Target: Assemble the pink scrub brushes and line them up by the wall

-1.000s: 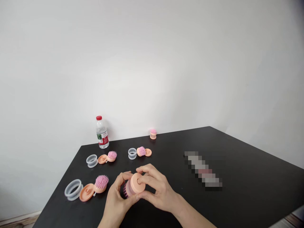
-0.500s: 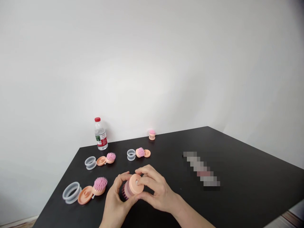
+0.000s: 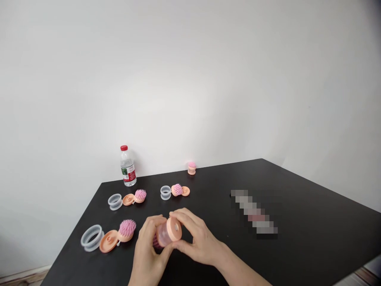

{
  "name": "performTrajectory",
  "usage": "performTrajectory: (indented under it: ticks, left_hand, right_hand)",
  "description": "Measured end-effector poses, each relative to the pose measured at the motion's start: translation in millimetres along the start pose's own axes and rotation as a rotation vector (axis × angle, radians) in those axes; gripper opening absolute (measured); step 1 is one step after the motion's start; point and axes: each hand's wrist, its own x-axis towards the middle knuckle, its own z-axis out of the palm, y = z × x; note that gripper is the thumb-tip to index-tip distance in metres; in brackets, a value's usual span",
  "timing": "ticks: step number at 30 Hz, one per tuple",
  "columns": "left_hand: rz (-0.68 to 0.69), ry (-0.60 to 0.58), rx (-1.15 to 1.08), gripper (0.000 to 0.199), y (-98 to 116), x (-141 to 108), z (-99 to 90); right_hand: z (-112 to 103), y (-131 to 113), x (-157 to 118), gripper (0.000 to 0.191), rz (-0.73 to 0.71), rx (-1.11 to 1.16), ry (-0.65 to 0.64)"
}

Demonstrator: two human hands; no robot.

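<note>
— How are the hands being used?

— A shampoo brush point(image 3: 168, 232) is being clasped from both sides by the left hand point(image 3: 147, 238) and the right hand point(image 3: 199, 240). Both are closed around it, and they are being kept close together, almost meeting beneath it.

— Where is the brush being held?

— It is being held over the near part of the counter point(image 3: 300, 238), just right of a clear ring point(image 3: 92, 238), a peach disc point(image 3: 108, 241) and a pink-bristled head point(image 3: 127, 230), which are being left lying apart.

— Which step appears to be under way?

— The joined brush appears to be being turned over and inspected. Its peach cap point(image 3: 174, 229) is being held at the right end, its clear body point(image 3: 163, 234) in the middle, and its pink bristles point(image 3: 156, 242) at the left, largely hidden by the left hand. A steady two-handed grip is judged to be called for by the next turn.

— What is differing from the earlier frame?

— The brush is being rolled: the cap's flat face is being tilted away from the camera, and more of the clear body is being exposed.
</note>
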Motion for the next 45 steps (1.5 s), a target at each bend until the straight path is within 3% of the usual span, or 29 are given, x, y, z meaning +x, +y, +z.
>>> performTrajectory:
  ticks: [5,12,20,23,28,38,42,45]
  left_hand:
    - [-0.066,0.027,0.008,0.044,0,2,0.2]
    - [-0.1,-0.092,-0.061,0.041,-6,8,-2.5]
    - [-0.085,-0.038,-0.047,0.038,-8,6,-0.7]
    - [-0.069,0.02,-0.027,0.038,-5,6,-0.2]
    - [-0.061,-0.03,0.077,0.036,-1,7,-1.8]
    - [0.164,0.043,0.096,0.023,-16,1,-0.4]
    - [0.155,0.115,0.03,0.026,-16,-1,4.1]
    - [0.09,0.088,-0.035,0.032,-13,-1,5.4]
  right_hand:
    - [-1,3,-3,0.052,0.037,0.052,0.009]
    - [-2,4,2,0.045,0.065,0.111,0.066]
    - [2,10,3,0.051,0.036,0.131,0.055]
    - [1,10,2,0.051,0.105,0.143,0.029]
    - [1,10,-1,0.046,0.22,0.176,-0.005]
    - [4,17,-4,0.047,0.307,0.284,0.004]
    - [3,14,-1,0.042,0.338,0.33,0.003]
    - [1,12,0,0.039,0.32,0.323,-0.001]
